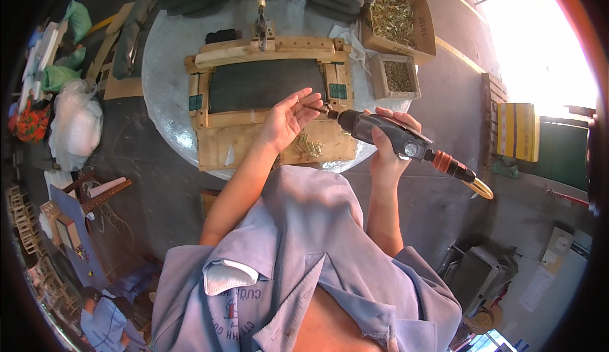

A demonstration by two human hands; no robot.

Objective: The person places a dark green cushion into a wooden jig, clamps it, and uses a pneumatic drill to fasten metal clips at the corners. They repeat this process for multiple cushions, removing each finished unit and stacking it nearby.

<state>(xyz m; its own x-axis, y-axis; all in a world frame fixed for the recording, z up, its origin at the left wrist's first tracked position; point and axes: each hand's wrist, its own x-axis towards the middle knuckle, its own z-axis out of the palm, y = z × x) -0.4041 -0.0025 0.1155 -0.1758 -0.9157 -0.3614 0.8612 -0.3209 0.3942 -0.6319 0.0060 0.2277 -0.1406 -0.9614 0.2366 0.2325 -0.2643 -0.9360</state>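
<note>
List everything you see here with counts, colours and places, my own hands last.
Power driver: one, black, right of centre
Wooden jig: one, tan, centre
Panel: one, dark, inside jig
Clamp: one, metallic, jig's far side
Fittings: several, brassy, jig's near board
Table: one, silvery, under jig
Cardboard box: one, brown, upper right
Tray: one, beige, beside box
Plastic bag: one, white, left
Person: one, blue shirt, lower left
Left hand: one, bare, at driver's tip
Right hand: one, bare, gripping driver

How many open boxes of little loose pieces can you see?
2, both at upper right, beyond the power tool in the right hand: a larger cardboard box and, nearer the wearer, a smaller pale box. Others may be hidden.
</note>
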